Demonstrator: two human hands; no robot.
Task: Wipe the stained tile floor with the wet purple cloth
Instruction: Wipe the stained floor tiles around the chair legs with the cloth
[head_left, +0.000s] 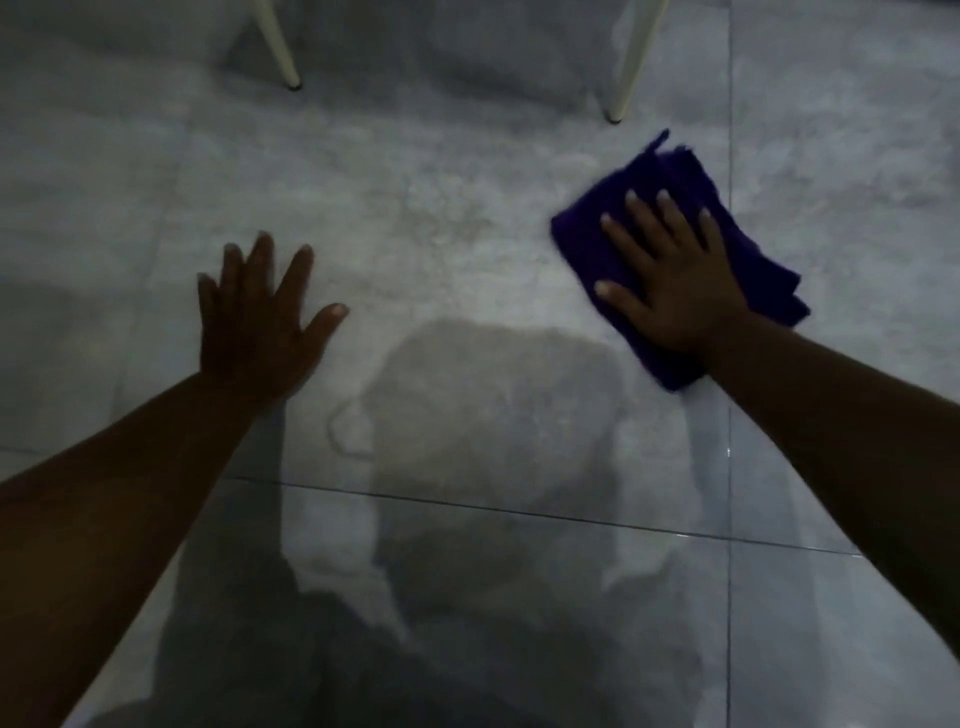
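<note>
Grey tile floor (467, 171), dimly lit, glossy. Left hand (260, 317) lies flat, fingers spread, holding nothing — a brace. Centre shows what may be a faint stain ring (345, 431). Right hand (670, 275), grip flat and wide, presses the purple cloth (649, 187) near a chair leg (628, 62). Recommend firm, overlapping strokes leftward — palm weighted, cloth kept folded.

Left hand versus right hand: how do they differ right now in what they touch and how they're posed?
The right hand presses flat on the purple cloth, while the left hand rests on bare tile floor with nothing under it. The right hand sits farther forward, nearer the white chair leg; the left hand sits nearer the person. The left hand's thumb splays wider. Both are open, palm down, fingers spread.
</note>
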